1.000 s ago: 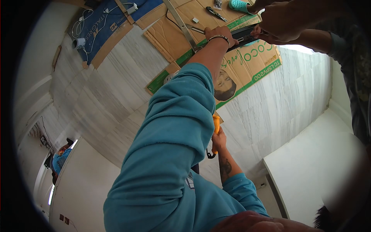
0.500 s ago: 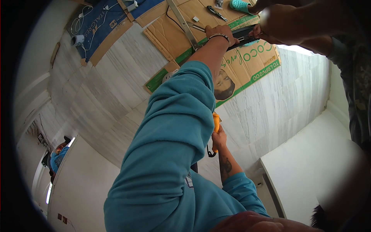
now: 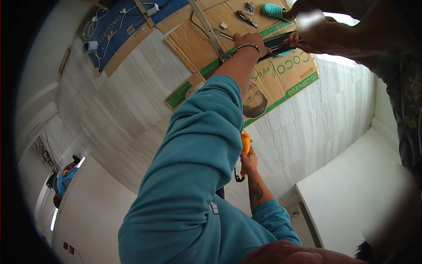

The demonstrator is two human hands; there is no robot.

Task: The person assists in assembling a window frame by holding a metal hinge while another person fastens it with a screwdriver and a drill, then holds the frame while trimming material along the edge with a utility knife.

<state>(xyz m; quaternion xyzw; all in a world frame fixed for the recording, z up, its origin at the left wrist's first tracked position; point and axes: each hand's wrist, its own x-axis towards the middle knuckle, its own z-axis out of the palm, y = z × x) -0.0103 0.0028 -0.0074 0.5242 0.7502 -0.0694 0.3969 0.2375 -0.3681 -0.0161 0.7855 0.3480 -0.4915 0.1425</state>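
Note:
My left hand [image 3: 251, 43], with a bracelet at the wrist, is closed on a long black bar [image 3: 277, 40] over a flattened cardboard sheet [image 3: 283, 75]. A co-worker's hand [image 3: 303, 42] grips the bar farther right. A metal strip [image 3: 205, 24] and a thinner rod beside it lie near my left fingers. Lower down, my right hand [image 3: 249, 162] is wrapped round an orange tool [image 3: 245, 143] with a black loop below it; my left sleeve partly hides it.
Near the top lie a black cutter [image 3: 247, 19], a small white block [image 3: 223, 26] and a small packet [image 3: 249, 8]. The co-worker's teal clog [image 3: 273, 10] rests on cardboard. Blue cardboard [image 3: 118, 31] at upper left bears white cables. Another person [image 3: 66, 178] is at far left.
The co-worker's fingers have shifted slightly along the bar, and that arm has moved a little. My left hand stays on the bar and my right hand keeps the orange tool.

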